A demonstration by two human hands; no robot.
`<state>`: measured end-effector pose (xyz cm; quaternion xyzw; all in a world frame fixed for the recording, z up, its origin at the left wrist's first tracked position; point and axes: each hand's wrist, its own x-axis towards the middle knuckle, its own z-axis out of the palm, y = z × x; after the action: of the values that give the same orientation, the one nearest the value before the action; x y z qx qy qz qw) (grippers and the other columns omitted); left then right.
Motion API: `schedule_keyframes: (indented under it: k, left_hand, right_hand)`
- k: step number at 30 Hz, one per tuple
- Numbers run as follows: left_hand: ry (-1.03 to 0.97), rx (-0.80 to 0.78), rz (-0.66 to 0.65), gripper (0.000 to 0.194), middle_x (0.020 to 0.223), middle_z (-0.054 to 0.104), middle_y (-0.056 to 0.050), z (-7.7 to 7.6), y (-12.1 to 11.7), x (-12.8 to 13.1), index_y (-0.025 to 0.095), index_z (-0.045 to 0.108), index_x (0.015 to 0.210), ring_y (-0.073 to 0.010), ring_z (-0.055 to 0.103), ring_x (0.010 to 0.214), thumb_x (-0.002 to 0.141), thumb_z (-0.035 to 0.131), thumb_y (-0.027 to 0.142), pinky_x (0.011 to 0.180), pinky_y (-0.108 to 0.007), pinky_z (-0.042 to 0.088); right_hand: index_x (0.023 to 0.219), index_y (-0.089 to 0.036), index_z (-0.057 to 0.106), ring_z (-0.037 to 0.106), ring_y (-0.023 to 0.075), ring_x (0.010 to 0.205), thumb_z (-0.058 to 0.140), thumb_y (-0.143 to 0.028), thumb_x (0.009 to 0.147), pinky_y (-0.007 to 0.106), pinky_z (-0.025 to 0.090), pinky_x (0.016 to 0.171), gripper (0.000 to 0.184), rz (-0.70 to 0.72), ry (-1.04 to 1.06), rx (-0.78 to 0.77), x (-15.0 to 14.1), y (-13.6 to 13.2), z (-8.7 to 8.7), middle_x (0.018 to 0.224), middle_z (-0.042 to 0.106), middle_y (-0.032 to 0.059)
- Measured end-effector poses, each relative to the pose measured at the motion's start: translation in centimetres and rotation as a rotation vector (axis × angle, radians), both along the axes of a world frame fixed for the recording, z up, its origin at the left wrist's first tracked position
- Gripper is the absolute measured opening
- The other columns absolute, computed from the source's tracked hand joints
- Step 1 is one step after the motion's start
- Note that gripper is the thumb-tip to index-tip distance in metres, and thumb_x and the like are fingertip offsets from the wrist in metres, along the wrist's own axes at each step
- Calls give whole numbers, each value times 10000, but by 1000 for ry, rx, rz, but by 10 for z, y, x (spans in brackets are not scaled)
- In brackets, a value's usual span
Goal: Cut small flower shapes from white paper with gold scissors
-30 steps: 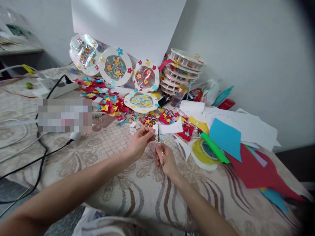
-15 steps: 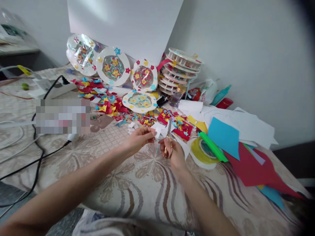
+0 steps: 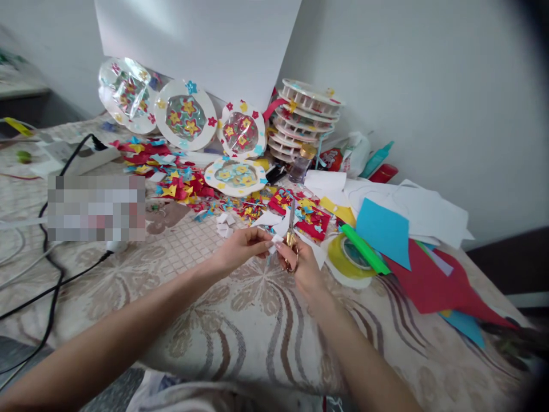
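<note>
My left hand pinches a small piece of white paper in the middle of the view, over a patterned cloth. My right hand is closed around the handles of a pair of gold scissors, whose blades point up and away, right beside the white paper. The two hands nearly touch. Behind them lie heaps of red, yellow and blue paper scraps.
Decorated paper plates lean on a white board at the back, next to a stack of plates. Coloured sheets, a green marker and a tape roll lie right. Black cables and a power strip sit left.
The scissors swung from pointing straight up at the paper's edge to the right, then came back in beside the paper. The white paper was turned in my left hand. The view shifted right.
</note>
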<state>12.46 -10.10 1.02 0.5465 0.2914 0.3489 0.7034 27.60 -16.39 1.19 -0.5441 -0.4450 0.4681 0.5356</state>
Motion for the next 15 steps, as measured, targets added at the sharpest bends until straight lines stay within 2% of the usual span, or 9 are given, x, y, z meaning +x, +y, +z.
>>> schedule_keyframes:
  k: [4, 9, 12, 15]
  left_hand:
    - [-42, -98, 11, 247, 732, 646, -37, -4, -5, 4, 142, 683, 815, -98, 579, 630, 664, 768, 319, 602, -208, 471]
    - [-54, -116, 114, 250, 722, 642, -32, -6, -13, 10, 124, 658, 735, -104, 577, 651, 645, 781, 323, 637, -228, 468]
    - [-72, -111, 126, 258, 693, 628, -21, -4, -9, 8, 125, 654, 725, -92, 562, 623, 639, 783, 331, 632, -228, 462]
    - [-90, -130, 118, 275, 679, 623, -16, -1, 2, 2, 130, 657, 726, -87, 559, 594, 608, 800, 334, 615, -230, 461]
  right_hand:
    - [672, -200, 468, 373, 80, 452, 621, -398, 770, 216, 272, 446, 269, -73, 28, 29, -3, 2, -3, 508, 428, -71]
    - [704, -203, 492, 374, 81, 438, 636, -424, 765, 223, 279, 436, 270, -83, 62, 43, -7, 2, -6, 527, 441, -73]
    - [706, -201, 492, 394, 86, 438, 572, -507, 807, 232, 275, 433, 332, -37, 13, 26, -4, 1, -2, 547, 439, -60]
    - [783, -203, 513, 405, 105, 468, 451, -611, 842, 247, 288, 457, 416, 84, -140, 9, 7, -4, 5, 567, 410, -54]
